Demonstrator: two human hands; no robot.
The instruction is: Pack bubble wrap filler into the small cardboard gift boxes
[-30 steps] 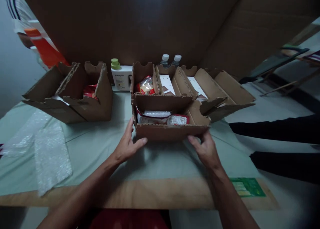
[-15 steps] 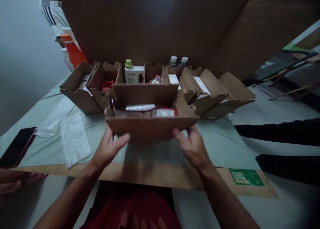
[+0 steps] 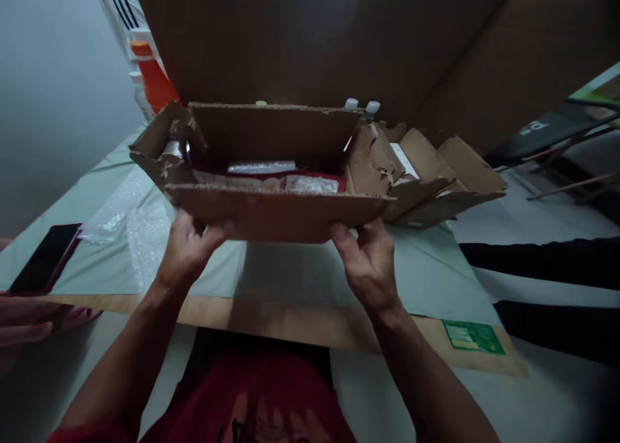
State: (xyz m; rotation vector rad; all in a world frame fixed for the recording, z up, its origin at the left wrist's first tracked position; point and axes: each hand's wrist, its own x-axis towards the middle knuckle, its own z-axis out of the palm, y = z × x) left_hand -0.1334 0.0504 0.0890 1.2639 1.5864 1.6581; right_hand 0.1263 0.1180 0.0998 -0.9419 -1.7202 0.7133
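Observation:
An open-topped cardboard box (image 3: pixel 281 214) is held up above the table, its long side facing me. My left hand (image 3: pixel 191 243) grips its lower left end, thumb along the front wall. At the lower right end, my right hand (image 3: pixel 365 252) grips the same box, thumb on the front and fingers hidden underneath. Inside lie a red packet (image 3: pixel 314 183) with a pale label and a silvery-white flat item (image 3: pixel 261 167). The held box covers most of the row of boxes behind it.
Other cardboard boxes (image 3: pixel 440 172) stand right of the held one, before a tall cardboard panel (image 3: pixel 314 42). Bubble wrap (image 3: pixel 145 243) and a dark phone-like slab (image 3: pixel 43 259) lie on the left. An orange bottle (image 3: pixel 155 75) stands behind; another person's hand (image 3: pixel 24 320) shows lower left.
Both hands have raised the cardboard box, and it looks larger and nearer. It now hides the white bottle with the green cap, except for the cap's top.

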